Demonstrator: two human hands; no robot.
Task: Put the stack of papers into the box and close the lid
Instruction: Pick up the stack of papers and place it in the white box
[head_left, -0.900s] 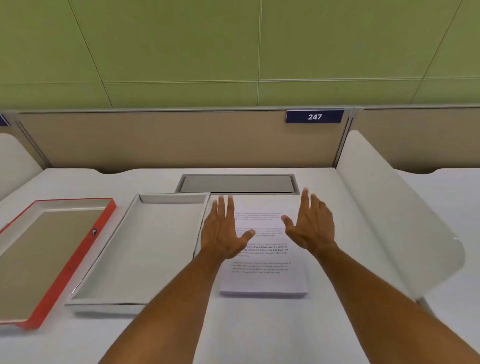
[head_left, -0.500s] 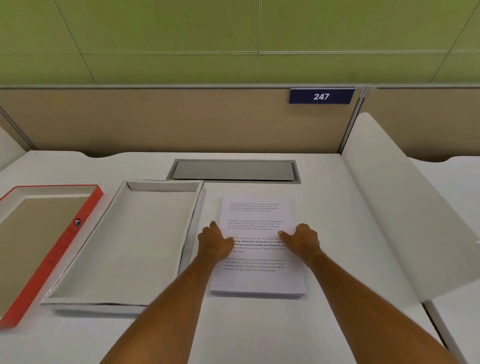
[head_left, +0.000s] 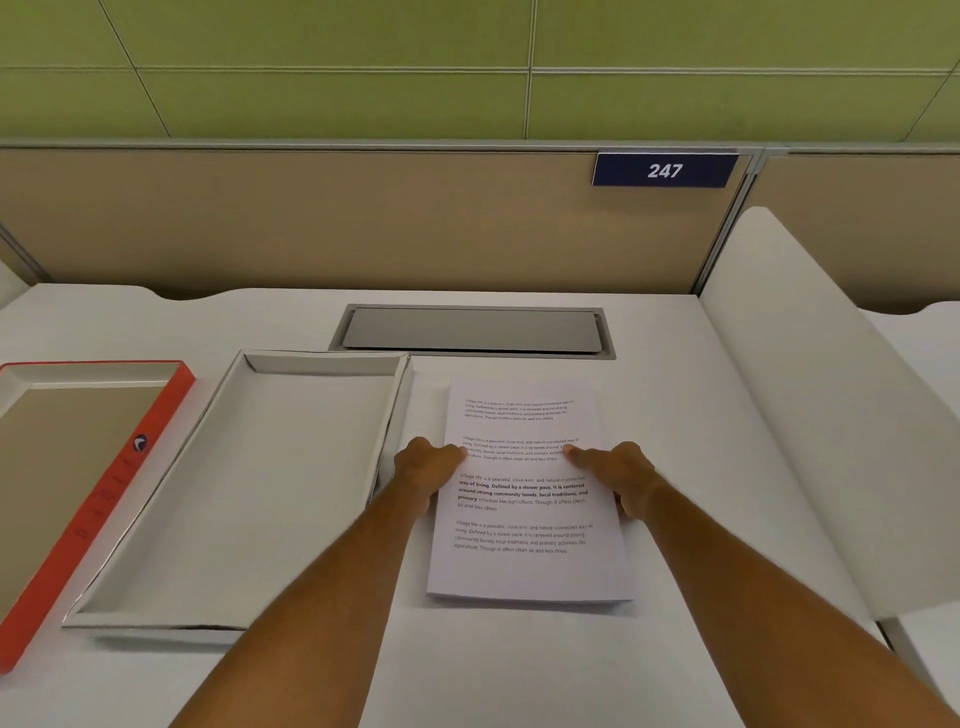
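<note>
Fingers of the left hand and right hand curl around the paper stack's long edges, thumbs on top — likely to lift it squarely into the open white box just beside.

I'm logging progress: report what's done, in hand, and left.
Done: the open white cardboard box sits empty, its red-edged lid off beside it. In hand: left hand and right hand grip the sides of the printed white paper stack, which lies on the white desk. Left: stack into box, lid on.
</note>
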